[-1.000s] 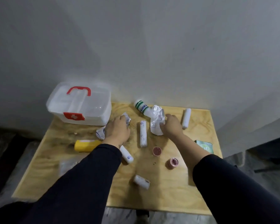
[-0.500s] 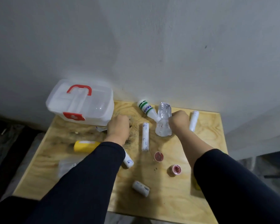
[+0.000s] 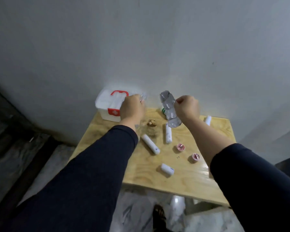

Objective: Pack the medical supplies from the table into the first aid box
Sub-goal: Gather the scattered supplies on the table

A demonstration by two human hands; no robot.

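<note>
The white first aid box with a red handle stands shut at the table's far left corner. My left hand is raised in front of it, closed on a small clear crinkled packet. My right hand is lifted above the table's far middle, gripping a crumpled clear plastic packet. White bandage rolls lie on the wooden table: one long, one upright in view, one short near the front, one at the far right. Two pink tape rolls lie right of centre.
A white bottle with a green band peeks out behind the right-hand packet. A brown stain or crumb marks the tabletop. The grey wall rises just behind the table. Marbled floor shows below the front edge, with a white object under the table.
Both hands have risen from the tabletop, each carrying a clear packet. The camera has tilted, so the table now sits lower and to the right; the yellow roll is out of sight.
</note>
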